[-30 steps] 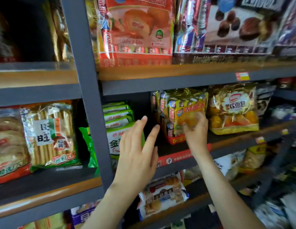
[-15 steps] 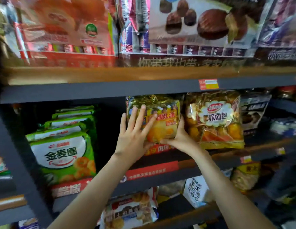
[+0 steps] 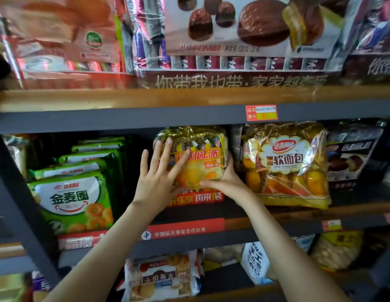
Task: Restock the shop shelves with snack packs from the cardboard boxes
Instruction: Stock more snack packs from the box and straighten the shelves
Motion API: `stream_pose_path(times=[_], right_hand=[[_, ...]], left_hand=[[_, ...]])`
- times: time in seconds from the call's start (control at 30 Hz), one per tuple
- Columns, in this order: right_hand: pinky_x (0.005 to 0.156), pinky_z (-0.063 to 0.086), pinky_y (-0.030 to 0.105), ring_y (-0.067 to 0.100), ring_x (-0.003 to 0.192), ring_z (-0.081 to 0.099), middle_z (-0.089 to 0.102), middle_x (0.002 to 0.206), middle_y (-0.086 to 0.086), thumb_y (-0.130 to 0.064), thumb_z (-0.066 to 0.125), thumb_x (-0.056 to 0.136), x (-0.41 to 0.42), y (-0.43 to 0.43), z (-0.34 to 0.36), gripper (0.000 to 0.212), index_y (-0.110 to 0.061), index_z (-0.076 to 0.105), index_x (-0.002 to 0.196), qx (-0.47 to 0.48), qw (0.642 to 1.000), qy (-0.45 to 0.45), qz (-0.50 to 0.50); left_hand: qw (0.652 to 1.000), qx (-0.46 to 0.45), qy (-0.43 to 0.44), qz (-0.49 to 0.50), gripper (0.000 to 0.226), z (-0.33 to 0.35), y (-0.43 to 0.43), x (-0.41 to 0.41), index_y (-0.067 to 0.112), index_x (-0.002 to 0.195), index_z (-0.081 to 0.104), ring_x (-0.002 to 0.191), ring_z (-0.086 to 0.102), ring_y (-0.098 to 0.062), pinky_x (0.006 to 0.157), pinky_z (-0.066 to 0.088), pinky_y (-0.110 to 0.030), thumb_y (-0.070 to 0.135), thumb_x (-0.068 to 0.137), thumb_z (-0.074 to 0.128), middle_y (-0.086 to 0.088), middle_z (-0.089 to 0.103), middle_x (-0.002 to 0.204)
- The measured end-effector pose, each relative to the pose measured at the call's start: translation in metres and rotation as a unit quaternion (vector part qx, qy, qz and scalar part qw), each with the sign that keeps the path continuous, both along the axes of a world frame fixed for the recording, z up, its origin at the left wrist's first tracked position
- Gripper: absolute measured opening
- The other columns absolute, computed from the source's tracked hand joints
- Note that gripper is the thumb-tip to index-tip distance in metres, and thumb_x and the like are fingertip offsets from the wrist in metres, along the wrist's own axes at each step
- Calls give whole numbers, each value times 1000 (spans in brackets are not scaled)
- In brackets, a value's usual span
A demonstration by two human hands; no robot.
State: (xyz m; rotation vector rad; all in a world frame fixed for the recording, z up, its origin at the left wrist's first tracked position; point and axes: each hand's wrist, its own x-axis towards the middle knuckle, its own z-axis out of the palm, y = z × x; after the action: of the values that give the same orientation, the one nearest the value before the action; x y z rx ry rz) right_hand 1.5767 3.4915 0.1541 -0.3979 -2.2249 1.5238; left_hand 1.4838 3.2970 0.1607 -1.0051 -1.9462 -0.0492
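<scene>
A yellow and gold snack pack with a red band along its bottom stands upright on the middle shelf. My left hand lies flat against its front left with fingers spread. My right hand cups its lower right corner, thumb across the front. Both hands hold the pack between them. No cardboard box is in view.
Green snack packs stand in a row to the left, with a dark gap between them and the held pack. A gold soft-bread bag stands close on the right. Large cake packs fill the upper shelf; biscuit bags sit below.
My left hand came from open air onto the pack's front. My right hand slid to its lower right corner. The view shifted right and closer to the shelf.
</scene>
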Motion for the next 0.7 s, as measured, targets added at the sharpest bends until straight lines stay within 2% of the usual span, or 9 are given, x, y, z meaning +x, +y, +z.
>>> stream_pose_path(times=[0.07, 0.2, 0.37, 0.47, 0.6, 0.63, 0.7], right_hand=[[104, 35, 29, 8, 129, 39, 31, 149, -4, -25, 87, 65, -3, -4, -1, 133, -29, -16, 149, 43, 999, -7, -5], [106, 35, 30, 5, 127, 39, 32, 149, -5, -34, 89, 61, -8, -6, 1, 134, -27, -10, 151, 88, 996, -9, -11], [109, 38, 44, 13, 134, 37, 26, 151, -3, -54, 87, 47, -14, -17, -2, 138, -36, -3, 149, 109, 994, -6, -26], [109, 39, 42, 16, 135, 37, 26, 151, 0, -50, 89, 49, -21, -28, -4, 135, -30, 1, 150, 107, 994, -12, -28], [102, 40, 30, 14, 130, 44, 38, 143, -2, -42, 90, 54, -37, -43, -6, 127, -31, 5, 148, 82, 996, -30, -3], [103, 39, 30, 15, 132, 41, 35, 145, 0, -39, 89, 57, -40, -45, -6, 125, -30, 4, 148, 84, 996, -34, 7], [113, 30, 38, 20, 143, 22, 17, 153, 2, -44, 87, 60, -44, -48, -4, 128, -27, -2, 150, 117, 992, -44, 22]], left_hand=[[1000, 2, -4, -6, 121, 0, -2, 0, 26, 153, 15, 143, 8, -40, 113, -2, -54, 52, 58, 85, -21, 9, 156], [1000, -11, -17, -20, 127, 2, -3, -1, 26, 153, 8, 143, 8, -39, 115, -7, -52, 65, 55, 79, -19, 9, 157], [999, -12, -41, -7, 141, 1, -5, -8, 27, 153, -1, 144, 6, -40, 115, -9, -51, 72, 46, 79, -19, 7, 157], [999, 0, -44, -6, 141, 0, -10, -10, 27, 153, -1, 142, 8, -43, 115, -10, -51, 71, 46, 79, -22, 8, 155], [999, 6, -44, 3, 140, 1, -22, -18, 26, 153, -4, 141, 7, -44, 115, -11, -52, 70, 49, 78, -26, 5, 154], [999, 5, -46, 9, 141, 2, -26, -21, 26, 153, -6, 142, 5, -44, 115, -12, -52, 70, 48, 78, -26, 5, 154], [998, 2, -51, 20, 144, 2, -32, -25, 26, 153, -8, 145, -5, -41, 115, -14, -51, 70, 47, 80, -25, 3, 155]])
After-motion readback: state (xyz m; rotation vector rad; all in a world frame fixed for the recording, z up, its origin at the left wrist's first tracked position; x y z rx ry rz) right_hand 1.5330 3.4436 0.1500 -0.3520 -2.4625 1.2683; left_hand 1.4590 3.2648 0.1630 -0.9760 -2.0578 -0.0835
